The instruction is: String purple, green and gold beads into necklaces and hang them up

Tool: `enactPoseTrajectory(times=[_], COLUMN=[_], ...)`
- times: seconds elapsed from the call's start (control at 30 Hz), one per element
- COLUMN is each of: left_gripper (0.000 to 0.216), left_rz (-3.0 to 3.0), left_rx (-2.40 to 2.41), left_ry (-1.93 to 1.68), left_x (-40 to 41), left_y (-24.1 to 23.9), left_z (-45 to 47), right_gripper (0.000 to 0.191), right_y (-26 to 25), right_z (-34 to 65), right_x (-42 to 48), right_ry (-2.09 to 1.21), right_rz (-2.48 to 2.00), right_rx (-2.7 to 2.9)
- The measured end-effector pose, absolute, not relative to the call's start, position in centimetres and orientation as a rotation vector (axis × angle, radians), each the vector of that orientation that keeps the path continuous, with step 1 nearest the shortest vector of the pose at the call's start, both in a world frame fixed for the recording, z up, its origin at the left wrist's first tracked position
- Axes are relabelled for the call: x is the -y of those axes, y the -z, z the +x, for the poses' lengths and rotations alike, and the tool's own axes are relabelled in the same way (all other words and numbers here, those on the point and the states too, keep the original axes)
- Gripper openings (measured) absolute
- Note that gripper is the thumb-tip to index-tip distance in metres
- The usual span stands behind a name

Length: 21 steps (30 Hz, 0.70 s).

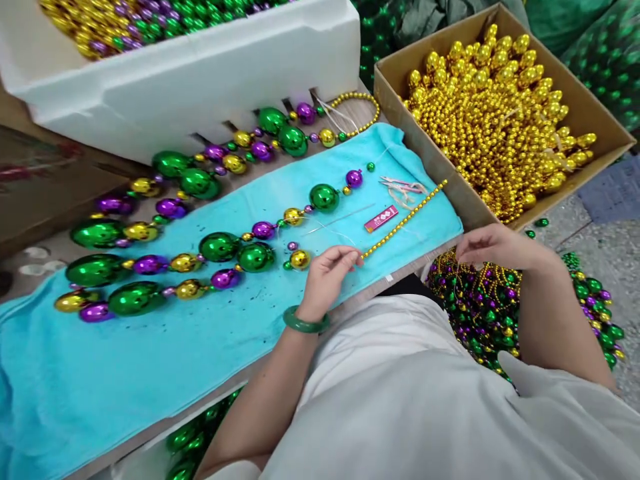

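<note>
My left hand (327, 273), with a green bangle on the wrist, pinches the near end of a thin strand of small gold beads (405, 220) that lies across the turquoise towel (150, 353). Over a pile of mixed small beads (480, 300) at my right, my right hand (493, 245) has its fingers closed, seemingly on a fine thread that I cannot make out. Left of my left hand lie strings of large green, purple and gold beads (220, 250) on the towel.
A cardboard box (595, 113) full of gold bead strands stands at the back right. A white foam box (200, 73) of mixed beads sits at the back left. A small pink packet (381, 218), scissors (400, 185) and a long needle (345, 217) lie on the towel.
</note>
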<state>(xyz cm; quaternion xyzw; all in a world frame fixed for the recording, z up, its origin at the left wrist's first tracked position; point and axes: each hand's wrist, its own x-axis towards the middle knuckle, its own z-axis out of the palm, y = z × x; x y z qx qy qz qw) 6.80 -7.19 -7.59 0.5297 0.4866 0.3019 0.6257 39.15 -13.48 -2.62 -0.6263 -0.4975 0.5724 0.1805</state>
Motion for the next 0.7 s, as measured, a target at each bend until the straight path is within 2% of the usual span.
enactPoseTrajectory(times=[0.07, 0.23, 0.3, 0.4, 0.5, 0.7], left_gripper=[0.021, 0.017, 0.016, 0.017, 0.017, 0.018], left_rz=[1.226, 1.366, 1.413, 1.462, 1.505, 1.581], left_rx=[-1.123, -1.156, -1.155, -1.166, -1.202, -1.195], left_ry=[-0.722, -0.912, -0.951, -0.974, -1.019, -0.993], left_x=[6.8, 6.4, 6.5, 6.9, 7.3, 6.7], left_y=[7.5, 6.8, 6.3, 5.6, 5.2, 6.3], left_z=[7.1, 7.6, 7.7, 7.6, 7.4, 6.8], right_gripper=[0.010, 0.009, 0.012, 0.027, 0.026, 0.011], right_y=[4.0, 3.6, 3.1, 3.8, 5.7, 7.4], right_z=[38.8, 34.1, 31.0, 26.3, 23.3, 23.9], right_x=[14.8, 13.5, 11.8, 9.3, 7.9, 8.3], right_ry=[-1.527, -0.996, -1.031, -1.448, -1.668, -1.212], right_rz=[-1.856, -1.829, -1.637, -1.305, -1.208, -1.400], right_rx=[1.507, 1.591, 1.427, 1.199, 1.104, 1.525])
